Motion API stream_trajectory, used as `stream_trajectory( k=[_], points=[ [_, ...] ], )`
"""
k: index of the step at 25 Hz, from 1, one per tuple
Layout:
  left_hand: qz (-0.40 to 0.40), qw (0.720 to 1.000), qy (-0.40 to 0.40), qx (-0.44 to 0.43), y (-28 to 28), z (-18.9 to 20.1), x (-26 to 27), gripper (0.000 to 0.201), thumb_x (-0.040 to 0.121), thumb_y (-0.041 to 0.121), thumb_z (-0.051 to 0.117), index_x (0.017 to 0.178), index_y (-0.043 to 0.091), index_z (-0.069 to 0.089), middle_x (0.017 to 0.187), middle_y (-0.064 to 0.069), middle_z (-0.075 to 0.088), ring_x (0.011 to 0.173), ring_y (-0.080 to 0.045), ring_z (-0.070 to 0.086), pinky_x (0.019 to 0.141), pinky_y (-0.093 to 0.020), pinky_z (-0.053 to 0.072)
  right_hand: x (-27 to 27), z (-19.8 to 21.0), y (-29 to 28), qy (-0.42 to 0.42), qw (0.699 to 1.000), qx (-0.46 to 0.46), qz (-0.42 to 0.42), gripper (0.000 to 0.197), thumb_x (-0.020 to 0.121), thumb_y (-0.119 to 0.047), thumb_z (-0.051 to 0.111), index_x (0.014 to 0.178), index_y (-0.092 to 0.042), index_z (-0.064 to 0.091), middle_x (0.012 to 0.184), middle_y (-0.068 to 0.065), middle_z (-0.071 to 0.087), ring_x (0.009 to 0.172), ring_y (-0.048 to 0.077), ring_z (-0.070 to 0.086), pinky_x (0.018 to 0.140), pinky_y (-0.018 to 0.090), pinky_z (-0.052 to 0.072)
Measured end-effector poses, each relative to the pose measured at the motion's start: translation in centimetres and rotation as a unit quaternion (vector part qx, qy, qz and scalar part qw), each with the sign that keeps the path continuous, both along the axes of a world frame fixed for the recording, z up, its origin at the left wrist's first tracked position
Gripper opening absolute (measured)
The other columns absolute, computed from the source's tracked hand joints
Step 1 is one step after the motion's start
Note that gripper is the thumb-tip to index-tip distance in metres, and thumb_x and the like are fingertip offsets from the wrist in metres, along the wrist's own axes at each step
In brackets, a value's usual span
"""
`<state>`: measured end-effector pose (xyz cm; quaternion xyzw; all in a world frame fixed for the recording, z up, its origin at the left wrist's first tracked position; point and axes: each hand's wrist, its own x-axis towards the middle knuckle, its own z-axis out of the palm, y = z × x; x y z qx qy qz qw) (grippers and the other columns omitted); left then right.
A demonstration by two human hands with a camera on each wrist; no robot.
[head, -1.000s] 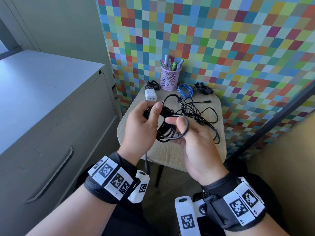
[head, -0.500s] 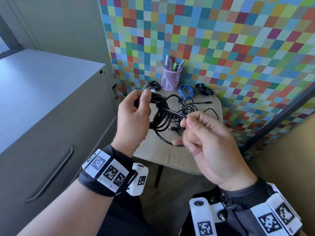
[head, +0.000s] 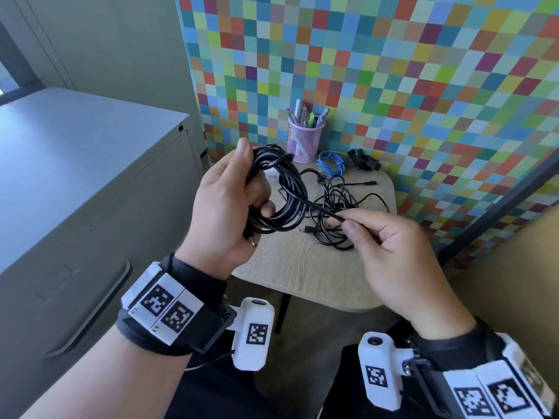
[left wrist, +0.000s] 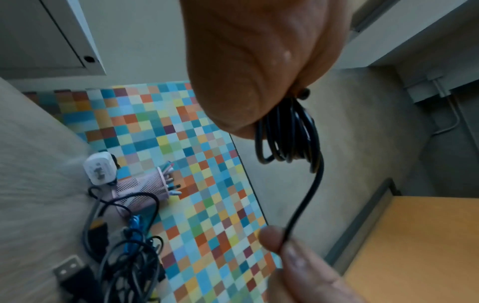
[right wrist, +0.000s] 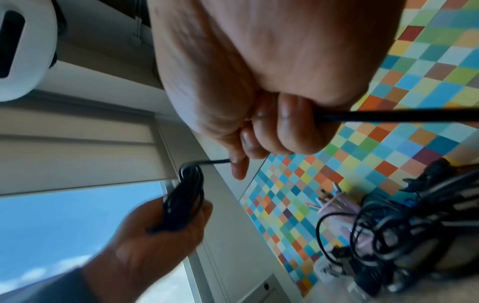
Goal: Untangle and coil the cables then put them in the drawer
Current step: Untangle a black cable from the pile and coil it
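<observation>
Coiling step: your left hand is gripping the black cable coil; your right hand is pinching its free strand. Next: another loop, judged, tangle waiting mid-table.

left hand fingers curled, gripping; right hand pinching
</observation>
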<state>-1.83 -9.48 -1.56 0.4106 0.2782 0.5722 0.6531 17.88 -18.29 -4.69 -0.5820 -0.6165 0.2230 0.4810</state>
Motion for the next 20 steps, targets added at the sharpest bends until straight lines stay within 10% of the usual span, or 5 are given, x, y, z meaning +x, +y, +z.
stream_trajectory(
  k=[3,8,12,17,20],
  points=[
    [-0.079,0.997,-0.026,0.0,-0.8,0.3,0.8,0.039,0.11,0.034,0.039,0.075,0.02,0.048,0.055,0.006,0.024,0.046,-0.009,0.023,0.039,-0.018,0.031,-1.5,-2.0,0.6,-0.009,1.0,-0.004,0.025,0.027,0.105,-0.016,0.057,0.094,-0.036,0.073,0.074,-0.013,0.07,0.066,0.007,0.063,0.062,0.024,0.048],
    [-0.134,0.988,-0.066,-0.049,-1.9,-0.5,2.2,0.034,0.108,0.036,0.042,0.081,0.016,0.048,0.053,0.006,0.026,0.045,-0.01,0.031,0.048,-0.019,0.041,-3.2,-3.3,2.0,-0.036,0.998,0.049,0.028,0.02,0.106,-0.02,0.058,0.095,-0.025,0.074,0.093,0.004,0.068,0.093,0.018,0.065,0.08,0.035,0.052],
    [-0.083,0.996,0.005,-0.012,-2.2,-0.3,2.9,0.043,0.108,0.032,0.045,0.078,0.007,0.062,0.059,0.0,0.023,0.059,-0.021,0.02,0.058,-0.025,0.049,-3.9,-3.1,2.3,-0.005,0.995,0.086,0.049,0.025,0.103,-0.011,0.059,0.082,-0.02,0.069,0.077,-0.017,0.067,0.077,-0.005,0.063,0.068,0.015,0.046],
    [0.005,0.989,0.111,0.099,-2.4,-0.3,3.4,0.048,0.111,0.026,0.042,0.095,-0.019,0.045,0.065,-0.013,0.021,0.062,-0.025,0.019,0.051,-0.037,0.033,-3.8,-3.7,2.9,0.043,0.994,0.09,0.055,0.022,0.096,-0.002,0.061,0.103,-0.01,0.08,0.1,-0.006,0.078,0.099,0.008,0.072,0.087,0.028,0.057],
    [0.004,0.991,0.1,0.09,-2.3,-1.1,3.5,0.054,0.11,0.032,0.044,0.106,-0.022,0.048,0.068,-0.029,0.036,0.062,-0.025,0.036,0.066,-0.038,0.051,-4.0,-3.9,2.7,0.086,0.991,0.094,0.04,0.016,0.099,-0.011,0.063,0.094,-0.018,0.077,0.085,-0.016,0.073,0.084,0.006,0.069,0.075,0.027,0.053]
  ],
)
